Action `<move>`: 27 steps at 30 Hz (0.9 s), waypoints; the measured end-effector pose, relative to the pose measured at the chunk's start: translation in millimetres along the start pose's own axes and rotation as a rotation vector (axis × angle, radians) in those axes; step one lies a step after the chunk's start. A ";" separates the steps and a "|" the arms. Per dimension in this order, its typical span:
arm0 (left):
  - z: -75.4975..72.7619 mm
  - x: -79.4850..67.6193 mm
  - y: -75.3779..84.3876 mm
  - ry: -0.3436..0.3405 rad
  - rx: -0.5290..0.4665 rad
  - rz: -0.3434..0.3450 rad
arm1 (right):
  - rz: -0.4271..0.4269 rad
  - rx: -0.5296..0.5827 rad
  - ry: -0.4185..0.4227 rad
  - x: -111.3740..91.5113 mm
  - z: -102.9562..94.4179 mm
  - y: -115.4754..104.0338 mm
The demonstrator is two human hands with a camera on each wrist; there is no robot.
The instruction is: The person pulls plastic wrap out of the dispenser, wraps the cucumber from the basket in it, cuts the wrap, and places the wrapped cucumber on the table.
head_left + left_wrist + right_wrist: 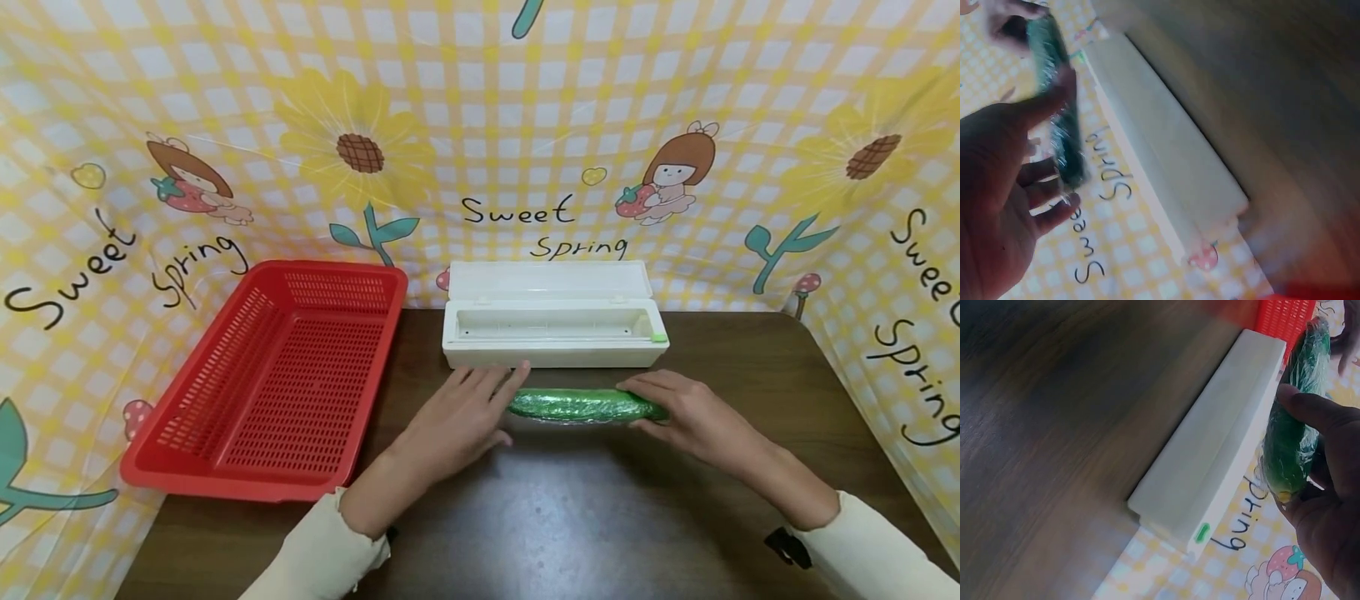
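A green cucumber (581, 406) wrapped in clear plastic film is held level over the table, in front of the white box. My right hand (693, 414) grips its right end, thumb on the near side and fingers over the far side. In the right wrist view the thumb presses along the wrapped cucumber (1291, 437). My left hand (461, 412) is at the left end with its thumb and fingers spread apart around the tip. The left wrist view has its thumb overlapping the cucumber (1063, 119), with loose film at the near end.
A white cling film dispenser box (555, 357) stands behind the hands, lid (551, 280) raised, with a green slider (659, 337) at its right end. At left sits a red perforated basket (375, 392). A yellow checked cloth (480, 125) surrounds the brown table (570, 517).
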State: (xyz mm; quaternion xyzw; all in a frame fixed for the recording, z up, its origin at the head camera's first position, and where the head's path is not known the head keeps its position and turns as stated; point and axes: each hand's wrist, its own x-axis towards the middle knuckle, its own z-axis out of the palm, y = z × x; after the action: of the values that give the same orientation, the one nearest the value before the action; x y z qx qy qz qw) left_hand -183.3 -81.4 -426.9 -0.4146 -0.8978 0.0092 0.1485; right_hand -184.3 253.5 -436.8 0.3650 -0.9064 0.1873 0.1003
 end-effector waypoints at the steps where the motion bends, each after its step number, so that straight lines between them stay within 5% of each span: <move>1: 0.4 2.1 2.5 -0.015 -0.022 -0.021 | -0.012 -0.011 0.013 1.0 0.6 -0.9; 6: 6.2 13.8 14.6 -0.050 -0.064 -0.050 | -0.039 -0.046 0.046 6.7 4.2 -8.0; 15: 21.2 24.2 22.0 -0.018 0.092 0.010 | -0.068 -0.113 0.061 12.7 13.0 -14.6; 27: 34.6 22.8 14.3 -0.096 -0.009 -0.024 | -0.122 -0.250 0.057 7.4 30.6 -13.3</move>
State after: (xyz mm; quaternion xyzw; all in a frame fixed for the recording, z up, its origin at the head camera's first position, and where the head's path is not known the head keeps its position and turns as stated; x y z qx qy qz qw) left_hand -196.1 -51.3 -456.1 -0.4036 -0.9088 0.0233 0.1035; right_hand -181.7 227.5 -458.7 0.3985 -0.8956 0.0768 0.1820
